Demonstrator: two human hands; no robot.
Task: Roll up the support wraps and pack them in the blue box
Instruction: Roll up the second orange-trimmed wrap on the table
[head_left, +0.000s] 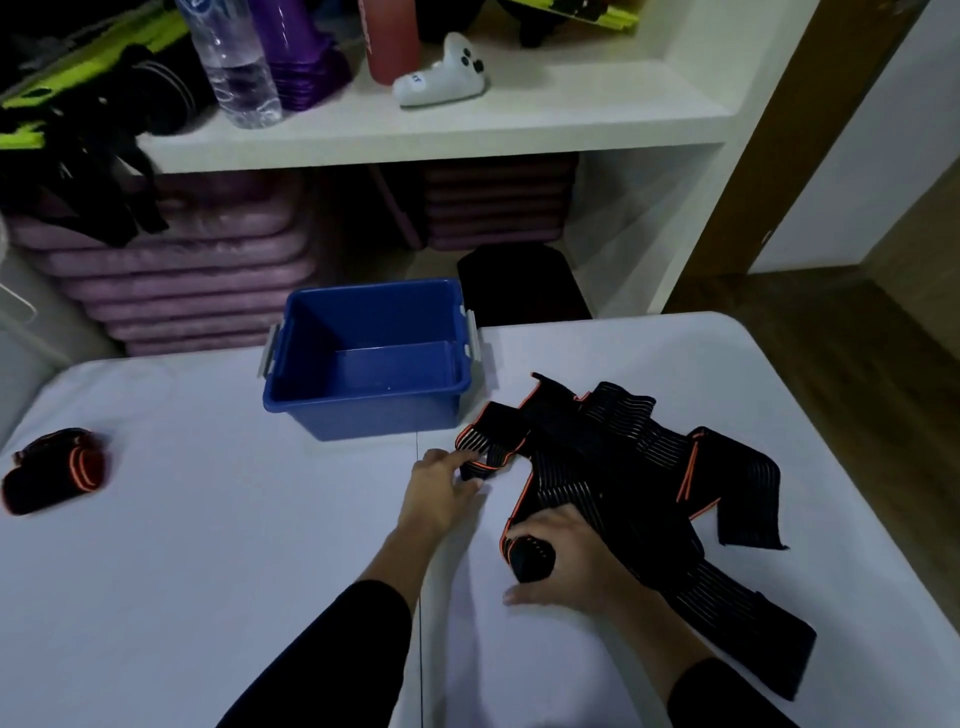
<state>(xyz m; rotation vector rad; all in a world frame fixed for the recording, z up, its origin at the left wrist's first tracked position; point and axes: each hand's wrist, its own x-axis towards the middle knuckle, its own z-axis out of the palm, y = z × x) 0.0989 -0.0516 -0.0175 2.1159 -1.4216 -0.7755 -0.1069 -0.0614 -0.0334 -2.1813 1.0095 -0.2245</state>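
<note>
One rolled wrap (54, 470) sits well left of the blue box (363, 415), which looks empty. Front-right of the box, left hand (441, 486) touches a loose wrap end (485, 452), grip unclear. Right hand (566, 561) clutches a half-rolled wrap (530, 561); pile (623, 457) beside it unrolled.

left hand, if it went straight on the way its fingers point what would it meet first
The folded wrap end right at the left hand's fingertips; it may already touch, depth is unclear.
</note>
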